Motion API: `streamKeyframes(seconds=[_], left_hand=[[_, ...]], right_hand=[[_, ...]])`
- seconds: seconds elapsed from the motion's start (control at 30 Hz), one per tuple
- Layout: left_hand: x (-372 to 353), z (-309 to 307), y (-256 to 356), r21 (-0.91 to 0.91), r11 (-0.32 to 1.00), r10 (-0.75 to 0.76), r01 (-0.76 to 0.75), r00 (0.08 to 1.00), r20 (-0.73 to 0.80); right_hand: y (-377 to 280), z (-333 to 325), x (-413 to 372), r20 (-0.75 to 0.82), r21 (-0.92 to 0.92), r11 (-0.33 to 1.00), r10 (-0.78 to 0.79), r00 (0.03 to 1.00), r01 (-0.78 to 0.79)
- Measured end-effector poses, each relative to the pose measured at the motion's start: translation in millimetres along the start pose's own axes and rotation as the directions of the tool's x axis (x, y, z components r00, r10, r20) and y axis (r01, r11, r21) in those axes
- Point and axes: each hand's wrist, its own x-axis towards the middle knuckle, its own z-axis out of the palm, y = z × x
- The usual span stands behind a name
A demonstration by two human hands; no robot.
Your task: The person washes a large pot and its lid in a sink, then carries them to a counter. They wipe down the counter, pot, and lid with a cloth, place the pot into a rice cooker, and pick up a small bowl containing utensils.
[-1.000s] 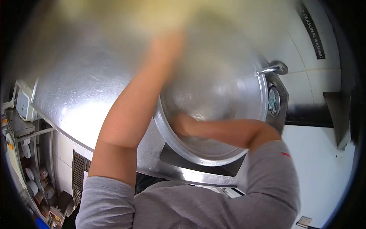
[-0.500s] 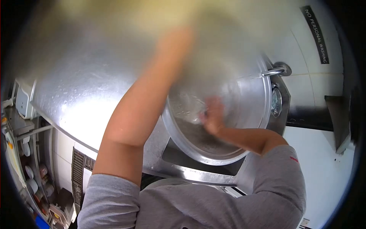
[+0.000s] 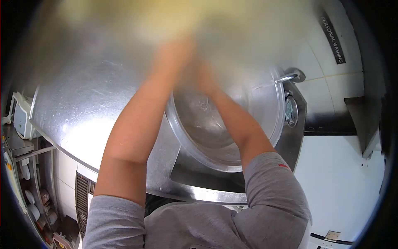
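Note:
A big round metal pot (image 3: 271,106) sits at the sink, its mouth toward me, with water (image 3: 207,124) pooled and rippling inside. My left hand (image 3: 178,47) reaches up past the pot's left rim into a blurred patch at the top of the view. My right hand (image 3: 203,74) is over the pot's upper left part, close to my left wrist. The blur smears the fingers of both hands, so I cannot make out whether they hold anything.
A chrome tap (image 3: 290,76) projects from the tiled wall over the pot's right rim. The steel drainboard (image 3: 95,95) spreads to the left, and the sink basin (image 3: 199,172) shows below the pot. Shelves with dishes (image 3: 31,199) stand at far left.
My right hand has moved up and left, from low inside the pot to beside my left forearm. The view has shifted slightly, and my left arm still reaches upward.

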Motion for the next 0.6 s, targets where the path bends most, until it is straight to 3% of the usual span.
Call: streamKeyframes(seconds=[0.07,0.1,0.13,0.17,0.2,0.23,0.27,0.3,0.33,0.37,0.4,0.43,0.5,0.53,0.57,0.6], left_hand=[[1,21,-21,-0.036,0.996,0.071,-0.079,0.98,-0.184],[0,17,-26,-0.027,0.997,0.063,-0.069,0.98,-0.19],[-2,15,-27,-0.018,0.999,0.044,-0.048,0.983,-0.178],[-4,15,-27,-0.018,0.999,0.024,-0.027,0.986,-0.163],[-8,5,-24,-0.027,0.999,0.014,-0.019,0.987,-0.157],[-13,-14,-17,-0.048,0.999,-0.029,0.025,0.997,-0.077],[-16,-23,-9,-0.071,0.995,-0.066,0.066,0.998,0.004],[-15,-10,-12,-0.089,0.994,-0.061,0.061,0.998,0.004],[-9,10,-23,-0.112,0.992,-0.054,0.049,0.998,-0.039],[-3,20,-26,-0.128,0.991,-0.049,0.037,0.995,-0.087],[-3,7,-19,-0.128,0.991,-0.046,0.033,0.994,-0.101],[-11,-12,-10,-0.099,0.994,-0.059,0.054,0.997,-0.048],[-7,-19,-9,-0.032,0.995,-0.09,0.09,0.996,0.001],[-5,-12,-11,-0.011,0.999,-0.044,0.044,0.999,-0.03],[-5,-7,-14,0.012,1.0,0.004,-0.003,0.999,-0.052],[-7,-9,-16,0.025,1.0,0.003,-0.002,0.999,-0.035]], right_hand=[[110,19,5,-0.105,-0.238,0.943,0.215,0.971,-0.234],[114,-16,-13,-0.139,-0.459,0.85,0.217,0.966,-0.257],[167,-25,-32,0.15,-0.613,0.765,0.361,0.92,-0.2],[211,-24,-80,0.05,-0.646,0.736,0.307,0.95,-0.204],[213,-36,-118,0.032,-0.492,0.749,0.524,0.851,-0.443],[109,-92,-136,0.305,-0.691,0.649,0.662,0.685,-0.319],[94,-95,-164,0.674,-0.69,0.708,0.551,0.492,0.152],[42,-102,-176,0.802,-0.577,0.769,0.471,0.367,0.276],[22,-81,-194,0.871,-0.458,0.864,0.389,0.3,0.208],[-37,-83,-177,0.929,-0.357,0.901,0.314,0.197,0.247],[-54,-40,-173,0.966,-0.251,0.865,0.196,0.167,0.435],[-85,-35,-140,0.901,-0.011,0.978,-0.082,0.425,0.21],[-91,20,-9,0.611,0.047,0.943,-0.287,0.738,0.328],[-84,3,27,0.173,0.178,0.976,-0.157,0.972,0.125],[-69,-11,94,0.323,-0.258,0.966,0.081,0.943,0.005],[-8,-11,126,0.106,-0.215,0.962,0.195,0.975,-0.169]])
